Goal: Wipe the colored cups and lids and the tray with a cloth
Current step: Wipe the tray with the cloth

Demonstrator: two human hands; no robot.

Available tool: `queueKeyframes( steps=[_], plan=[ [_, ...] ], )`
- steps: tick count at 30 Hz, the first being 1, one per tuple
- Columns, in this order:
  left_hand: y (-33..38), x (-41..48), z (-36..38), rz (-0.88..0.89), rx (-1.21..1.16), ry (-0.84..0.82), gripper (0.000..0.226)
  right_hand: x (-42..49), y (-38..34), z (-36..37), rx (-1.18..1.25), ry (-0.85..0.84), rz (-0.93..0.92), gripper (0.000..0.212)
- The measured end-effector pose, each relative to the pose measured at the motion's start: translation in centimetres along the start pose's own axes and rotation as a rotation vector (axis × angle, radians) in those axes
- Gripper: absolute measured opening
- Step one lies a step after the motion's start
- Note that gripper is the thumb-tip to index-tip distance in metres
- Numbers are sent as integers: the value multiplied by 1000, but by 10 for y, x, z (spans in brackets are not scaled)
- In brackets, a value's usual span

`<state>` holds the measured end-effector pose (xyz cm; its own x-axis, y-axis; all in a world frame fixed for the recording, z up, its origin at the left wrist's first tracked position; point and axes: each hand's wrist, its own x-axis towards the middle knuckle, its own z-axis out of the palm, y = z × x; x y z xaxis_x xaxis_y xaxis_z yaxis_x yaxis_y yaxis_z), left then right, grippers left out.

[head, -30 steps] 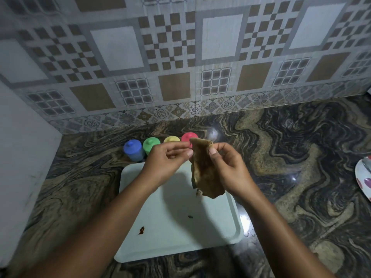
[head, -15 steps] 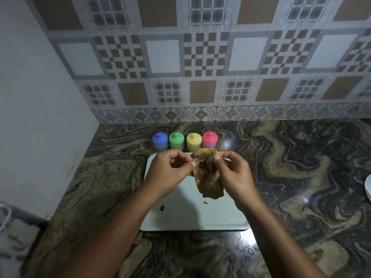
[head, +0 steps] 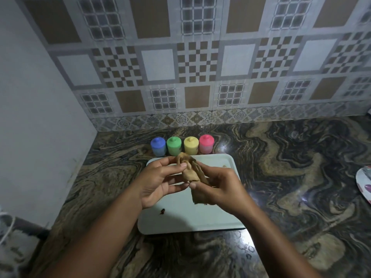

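Change: the cloth hung loose below both pinches half a second ago; now it is bunched into a short roll between the hands, and the left palm has turned upward.
Left hand: half open, palm up, fingers loosely spread; thumb and forefinger pinch the far end of the cloth.
Right hand: fingers curled under the cloth, thumb pressing on top near the left fingertips; the cloth's near end hangs below it.
Cups: blue cup, green cup, yellow cup and pink cup, lids on, stand upright in a tight row on the tabletop, just beyond the tray's far edge.
Tray: pale, flat on the tabletop beneath both hands; a dark speck lies on its left part.
Edges: white wall close on the left, tiled wall behind the cups.
Room: bare tabletop stretches right of the tray as far as a plate cut by the right edge.
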<state>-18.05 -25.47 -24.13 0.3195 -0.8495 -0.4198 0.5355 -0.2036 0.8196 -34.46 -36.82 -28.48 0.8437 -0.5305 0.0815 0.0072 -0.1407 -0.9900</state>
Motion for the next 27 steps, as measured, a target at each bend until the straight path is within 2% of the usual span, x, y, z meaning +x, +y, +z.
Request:
queueKeyframes(
  steps=[2, 8, 13, 16, 20, 24, 27],
  plan=[
    [4, 1, -5, 4, 15, -6, 41, 2, 1, -1, -30, 62, -48, 22],
    [11, 7, -22, 7, 142, 44, 51, 9, 2, -4, 35, 118, 16, 12],
    [18, 11, -37, 30, 204, 90, 33, 17, 10, -12, 171, 343, 131, 21],
    [17, 12, -35, 38, 221, 95, 39, 19, 16, -15, 242, 393, 191, 16],
    [13, 13, -28, 29, 186, 78, 36, 22, 21, -14, 329, 404, 254, 32],
    [6, 14, -26, 61, 160, 104, 39, 16, 18, -16, 234, 333, 190, 60],
    [4, 13, -30, 73, 228, 72, 33, 13, 12, -18, 191, 288, 218, 50]
  ],
)
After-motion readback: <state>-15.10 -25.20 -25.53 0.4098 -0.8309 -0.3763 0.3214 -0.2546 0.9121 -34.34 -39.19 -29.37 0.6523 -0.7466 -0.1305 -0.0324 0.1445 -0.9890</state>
